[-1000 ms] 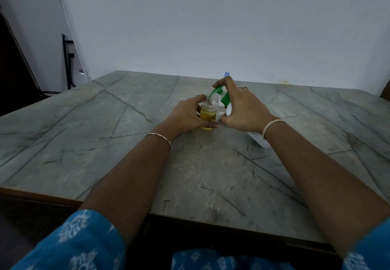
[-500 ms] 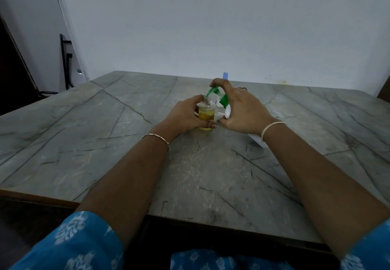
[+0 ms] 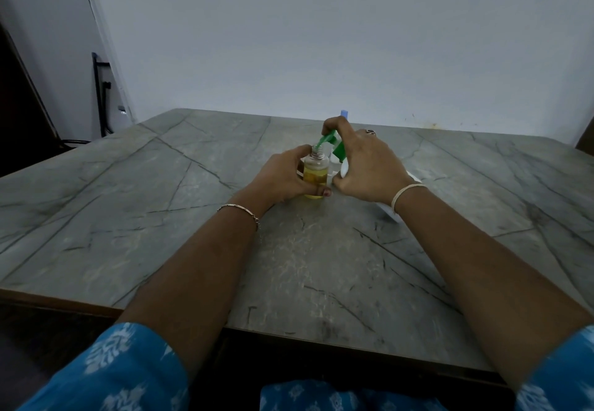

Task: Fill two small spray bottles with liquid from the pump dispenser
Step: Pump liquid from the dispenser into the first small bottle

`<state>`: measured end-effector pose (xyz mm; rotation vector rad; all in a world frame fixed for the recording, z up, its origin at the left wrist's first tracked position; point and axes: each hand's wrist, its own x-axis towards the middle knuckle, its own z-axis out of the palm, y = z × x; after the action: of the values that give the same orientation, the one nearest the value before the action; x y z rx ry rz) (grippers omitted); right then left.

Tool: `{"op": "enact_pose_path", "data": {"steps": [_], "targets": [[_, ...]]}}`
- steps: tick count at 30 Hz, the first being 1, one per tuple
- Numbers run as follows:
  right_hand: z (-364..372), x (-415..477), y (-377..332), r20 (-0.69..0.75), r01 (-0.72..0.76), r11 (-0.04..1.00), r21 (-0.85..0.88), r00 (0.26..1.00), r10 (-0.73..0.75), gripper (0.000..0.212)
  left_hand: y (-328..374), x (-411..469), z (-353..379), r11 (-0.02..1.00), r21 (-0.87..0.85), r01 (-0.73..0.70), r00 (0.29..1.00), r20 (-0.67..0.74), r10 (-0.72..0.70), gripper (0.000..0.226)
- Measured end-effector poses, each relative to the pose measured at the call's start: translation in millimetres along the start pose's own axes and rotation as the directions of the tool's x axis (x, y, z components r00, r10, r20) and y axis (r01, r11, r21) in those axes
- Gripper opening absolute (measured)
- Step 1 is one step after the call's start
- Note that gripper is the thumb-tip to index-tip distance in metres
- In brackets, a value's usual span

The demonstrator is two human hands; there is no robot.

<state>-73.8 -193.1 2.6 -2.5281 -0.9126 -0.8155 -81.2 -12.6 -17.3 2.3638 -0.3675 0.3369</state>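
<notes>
A small clear spray bottle (image 3: 316,171), uncapped and about half full of yellow liquid, stands on the grey marble table (image 3: 160,204). My left hand (image 3: 283,179) grips it from the left side. The green pump head of the dispenser (image 3: 331,142) has its spout over the bottle's open neck. My right hand (image 3: 363,166) wraps the dispenser, a finger resting on top of the pump. The dispenser's white body is mostly hidden behind that hand. A blue tip (image 3: 344,112) of another object pokes up behind the right hand.
A white flat object (image 3: 389,211) lies on the table under my right wrist. The pale wall rises behind the table's far edge. A dark frame (image 3: 101,98) leans in the left corner. The table's near edge runs just ahead of my blue sleeves.
The liquid level in the small bottle has risen slightly. Both hands stay in the same grip, with only small shifts.
</notes>
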Motion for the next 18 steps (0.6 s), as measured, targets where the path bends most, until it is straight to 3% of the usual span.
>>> {"op": "enact_pose_path", "data": {"steps": [18], "targets": [[-0.5, 1.6, 1.4, 0.053, -0.023, 0.998, 0.052, 0.998, 0.021, 0.069, -2.9, 2.8, 0.1, 1.000, 0.009, 0.030, 0.999, 0.012, -0.030, 0.084]]}}
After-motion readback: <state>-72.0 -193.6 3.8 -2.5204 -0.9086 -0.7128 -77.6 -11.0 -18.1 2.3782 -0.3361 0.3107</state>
